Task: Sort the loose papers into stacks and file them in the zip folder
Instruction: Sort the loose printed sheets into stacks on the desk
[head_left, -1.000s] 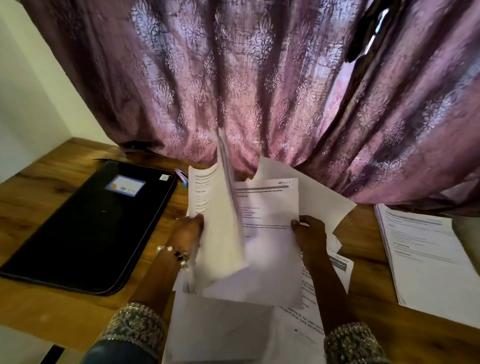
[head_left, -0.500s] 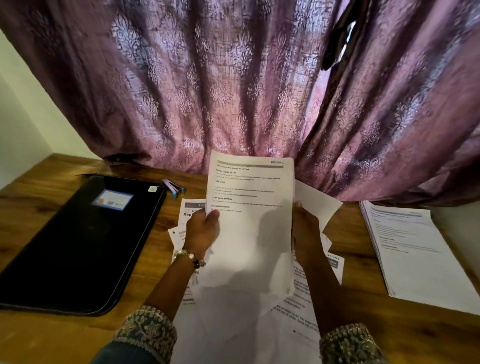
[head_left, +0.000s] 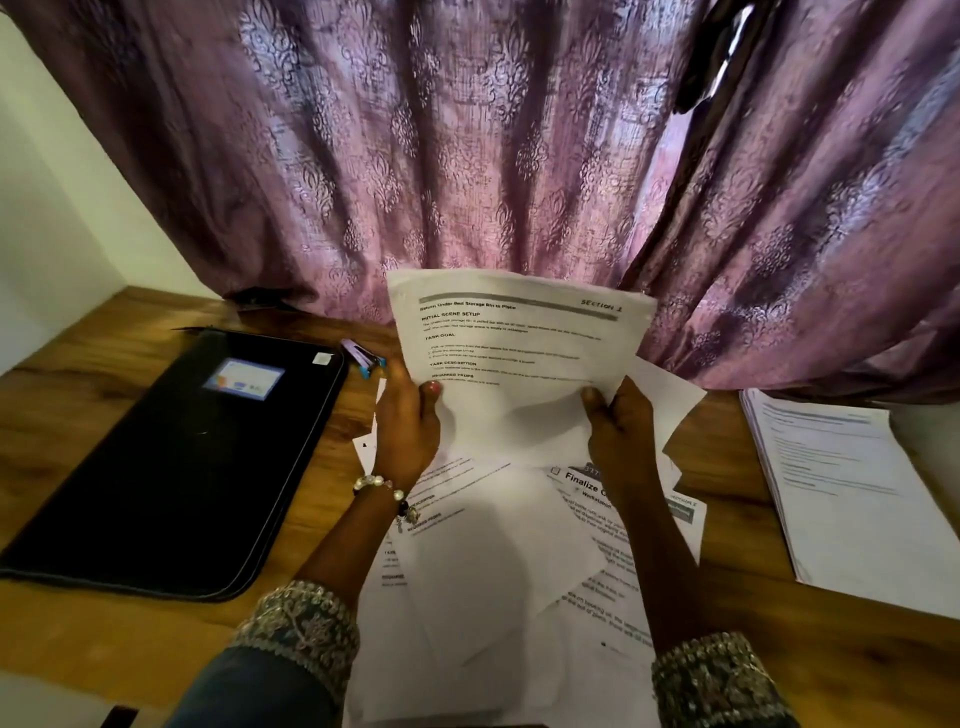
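Observation:
I hold a printed sheet (head_left: 519, 343) up off the desk, its text facing me. My left hand (head_left: 408, 431) grips its left edge with the thumb on the front. At the sheet's lower right, my right hand (head_left: 621, 431) pinches the edge. Beneath my hands lies a loose heap of papers (head_left: 498, 561), overlapping at odd angles. A neat paper stack (head_left: 841, 493) sits at the right. The black zip folder (head_left: 171, 462) lies closed and flat at the left.
A small purple stapler (head_left: 362, 357) lies beyond the folder's far right corner. A purple patterned curtain (head_left: 467, 156) hangs along the back of the wooden desk (head_left: 727, 525). A white wall stands at the left.
The sheet was turned edge-on a second ago; it now faces me with both hands at its sides and is raised a little higher. More of the heap below shows.

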